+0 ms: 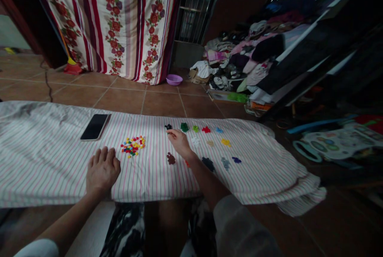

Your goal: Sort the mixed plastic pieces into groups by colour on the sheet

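My left hand [102,169] lies flat on the striped cloth [155,181], fingers stretched out and nothing in them. Just beyond it is a loose heap of small mixed-colour pieces [133,146], red, yellow, green, blue and white. My right hand [179,143] reaches out with thumb and fingers pinched together, right at a small black pile [168,126]. Whatever sits in the pinch is too small to make out. Around this hand lie single-colour piles: dark green [184,127], light green [195,128], red [206,129], white [195,141] and brown [170,158]. My right forearm partly covers an orange pile [187,163].
A phone [95,127] lies at the cloth's left. Farther right are light blue [219,130], yellow [226,142], beige [210,143], grey [225,163], dark blue [208,164] and purple-blue [236,159] piles. A purple basin [174,79] and heaped clothes [239,57] stand beyond.
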A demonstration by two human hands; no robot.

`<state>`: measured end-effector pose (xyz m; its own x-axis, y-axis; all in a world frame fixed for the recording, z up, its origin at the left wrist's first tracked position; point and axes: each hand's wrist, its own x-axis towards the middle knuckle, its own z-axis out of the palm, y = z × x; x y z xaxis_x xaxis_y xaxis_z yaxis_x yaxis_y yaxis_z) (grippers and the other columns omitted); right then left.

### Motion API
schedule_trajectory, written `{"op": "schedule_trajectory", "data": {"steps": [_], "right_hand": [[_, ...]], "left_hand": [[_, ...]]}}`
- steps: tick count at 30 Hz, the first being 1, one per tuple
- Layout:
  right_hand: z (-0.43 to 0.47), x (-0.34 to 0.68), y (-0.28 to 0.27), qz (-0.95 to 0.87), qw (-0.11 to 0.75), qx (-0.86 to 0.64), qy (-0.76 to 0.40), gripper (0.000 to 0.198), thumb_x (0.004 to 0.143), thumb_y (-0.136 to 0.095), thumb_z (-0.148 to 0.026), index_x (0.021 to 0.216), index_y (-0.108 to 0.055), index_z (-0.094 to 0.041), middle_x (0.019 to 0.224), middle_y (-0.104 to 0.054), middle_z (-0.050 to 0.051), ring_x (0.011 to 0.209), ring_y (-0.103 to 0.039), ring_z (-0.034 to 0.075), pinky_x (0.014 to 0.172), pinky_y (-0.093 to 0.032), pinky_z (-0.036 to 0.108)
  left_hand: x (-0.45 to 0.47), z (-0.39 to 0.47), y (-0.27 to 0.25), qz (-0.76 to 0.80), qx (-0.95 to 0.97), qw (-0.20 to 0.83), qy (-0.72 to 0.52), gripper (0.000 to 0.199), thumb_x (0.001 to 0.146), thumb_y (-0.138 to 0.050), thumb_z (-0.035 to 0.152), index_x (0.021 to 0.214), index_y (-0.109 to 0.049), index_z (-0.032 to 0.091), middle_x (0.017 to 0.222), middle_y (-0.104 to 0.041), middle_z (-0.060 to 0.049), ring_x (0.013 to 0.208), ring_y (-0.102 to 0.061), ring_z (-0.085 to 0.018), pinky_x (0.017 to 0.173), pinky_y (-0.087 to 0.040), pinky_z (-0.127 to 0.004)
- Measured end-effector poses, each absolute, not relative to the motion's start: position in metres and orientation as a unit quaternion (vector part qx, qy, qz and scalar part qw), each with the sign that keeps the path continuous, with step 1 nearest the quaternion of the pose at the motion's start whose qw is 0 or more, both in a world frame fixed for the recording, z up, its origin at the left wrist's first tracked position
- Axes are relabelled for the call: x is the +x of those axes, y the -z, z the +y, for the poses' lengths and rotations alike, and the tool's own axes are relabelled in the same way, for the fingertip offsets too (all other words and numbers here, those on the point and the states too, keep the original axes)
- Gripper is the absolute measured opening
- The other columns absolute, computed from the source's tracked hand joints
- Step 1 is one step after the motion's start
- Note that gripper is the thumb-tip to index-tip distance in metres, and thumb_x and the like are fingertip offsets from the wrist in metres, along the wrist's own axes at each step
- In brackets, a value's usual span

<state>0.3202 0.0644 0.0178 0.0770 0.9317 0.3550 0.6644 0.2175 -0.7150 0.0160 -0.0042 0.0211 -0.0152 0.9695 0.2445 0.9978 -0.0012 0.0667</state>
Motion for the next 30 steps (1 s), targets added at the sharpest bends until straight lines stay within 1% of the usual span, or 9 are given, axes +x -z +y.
{"op": "schedule_trajectory", "data": {"steps": [4,8,12,14,16,19,22,26,30], "right_hand": [[0.068,0.343,-0.017,-0.603,0.420,-0.663,-0.142,0.028,0.082,-0.054,-0.016,0.098,-0.076,-0.022,0.096,-0.072,0.005,0.082,-0.066,0.017,0.081,-0.052,0.029],[0.071,0.366,-0.014,-0.570,0.408,-0.705,-0.106,0.031,0.082,-0.051,-0.015,0.101,-0.075,-0.019,0.100,-0.073,0.008,0.090,-0.067,0.019,0.087,-0.052,0.032],[0.072,0.385,-0.012,-0.572,0.390,-0.718,-0.070,0.032,0.080,-0.049,-0.013,0.098,-0.075,-0.020,0.097,-0.074,0.007,0.090,-0.067,0.020,0.090,-0.051,0.034],[0.072,0.390,-0.013,-0.582,0.367,-0.724,-0.052,0.033,0.079,-0.049,-0.011,0.096,-0.075,-0.021,0.094,-0.074,0.006,0.089,-0.066,0.019,0.089,-0.051,0.033],[0.070,0.391,-0.015,-0.592,0.325,-0.736,-0.038,0.032,0.080,-0.050,-0.010,0.097,-0.075,-0.020,0.093,-0.074,0.006,0.089,-0.066,0.019,0.088,-0.050,0.032],[0.067,0.388,-0.020,-0.602,0.259,-0.755,-0.030,0.029,0.083,-0.054,-0.011,0.103,-0.072,-0.019,0.099,-0.074,0.008,0.094,-0.066,0.021,0.086,-0.048,0.031],[0.066,0.382,-0.025,-0.604,0.215,-0.767,-0.023,0.027,0.086,-0.057,-0.011,0.110,-0.068,-0.018,0.105,-0.073,0.009,0.098,-0.065,0.021,0.086,-0.047,0.030],[0.068,0.375,-0.029,-0.611,0.169,-0.773,-0.010,0.019,0.089,-0.057,-0.012,0.105,-0.067,-0.018,0.102,-0.072,0.010,0.097,-0.065,0.021,0.084,-0.045,0.030],[0.072,0.370,-0.031,-0.639,0.149,-0.754,0.024,0.015,0.091,-0.056,-0.014,0.099,-0.067,-0.019,0.100,-0.071,0.009,0.095,-0.062,0.020,0.084,-0.042,0.030]], "left_hand": [[0.015,-0.004,-0.020,-0.703,-0.700,0.070,0.106,0.052,0.094,-0.031,0.029,0.133,-0.058,0.009,0.145,-0.055,-0.020,0.139,-0.044,-0.036,0.113,-0.036,-0.051],[0.015,-0.004,-0.019,-0.699,-0.702,0.075,0.110,0.052,0.094,-0.030,0.030,0.132,-0.058,0.009,0.144,-0.055,-0.020,0.138,-0.045,-0.035,0.113,-0.036,-0.050],[0.014,-0.003,-0.017,-0.702,-0.699,0.074,0.112,0.053,0.095,-0.028,0.031,0.133,-0.058,0.009,0.144,-0.055,-0.020,0.139,-0.045,-0.036,0.113,-0.036,-0.050],[0.015,-0.003,-0.017,-0.703,-0.699,0.074,0.112,0.054,0.095,-0.027,0.031,0.133,-0.058,0.009,0.144,-0.055,-0.019,0.139,-0.044,-0.036,0.113,-0.035,-0.050],[0.015,-0.003,-0.017,-0.701,-0.701,0.075,0.112,0.054,0.095,-0.027,0.031,0.133,-0.058,0.008,0.144,-0.055,-0.020,0.139,-0.044,-0.036,0.113,-0.035,-0.050],[0.015,-0.004,-0.018,-0.698,-0.703,0.080,0.113,0.054,0.095,-0.027,0.031,0.133,-0.058,0.008,0.144,-0.055,-0.020,0.138,-0.045,-0.036,0.113,-0.036,-0.050],[0.015,-0.003,-0.017,-0.696,-0.704,0.083,0.117,0.053,0.095,-0.027,0.031,0.133,-0.058,0.008,0.143,-0.056,-0.020,0.138,-0.045,-0.036,0.112,-0.036,-0.050],[0.015,-0.003,-0.017,-0.696,-0.704,0.081,0.116,0.053,0.095,-0.027,0.031,0.132,-0.059,0.008,0.143,-0.056,-0.020,0.138,-0.045,-0.036,0.112,-0.036,-0.050],[0.014,-0.002,-0.016,-0.697,-0.703,0.080,0.117,0.052,0.094,-0.029,0.031,0.132,-0.058,0.009,0.143,-0.056,-0.019,0.138,-0.045,-0.035,0.113,-0.036,-0.050]]}}
